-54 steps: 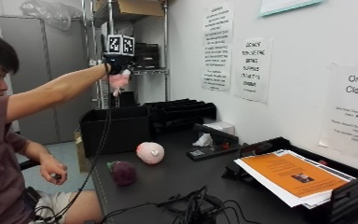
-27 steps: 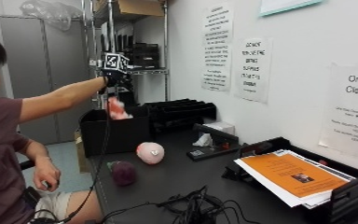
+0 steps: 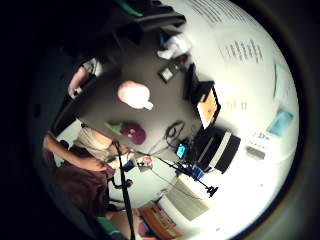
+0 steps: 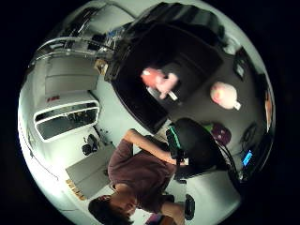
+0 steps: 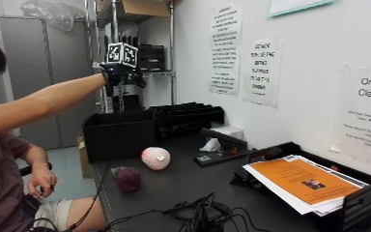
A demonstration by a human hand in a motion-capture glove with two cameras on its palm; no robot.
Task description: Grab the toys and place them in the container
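Note:
My gloved right hand (image 5: 120, 75) hangs high above the black container (image 5: 118, 136) at the table's back left, fingers relaxed and holding nothing. A pink plush toy (image 4: 158, 79) lies inside the container (image 4: 140, 93); the outside view does not show it. A round pink toy (image 5: 155, 158) sits on the dark table in front of the container. A purple toy with a green tip (image 5: 127, 179) lies closer to the person. Both palm views look down on the round pink toy (image 3: 134, 94) (image 4: 223, 93) and the purple toy (image 3: 131, 132) (image 4: 220, 134).
Black letter trays (image 5: 187, 116) stand behind the container against the wall. A small black device and a tissue (image 5: 219, 146) lie mid-table. A tray with an orange sheet (image 5: 301, 181) sits at the right. Tangled cables (image 5: 195, 218) cover the front edge.
A second ago my hand held the pink plush toy above the container. Half a second ago the toy was below the hand, falling. Now it lies in the container and my hand is empty.

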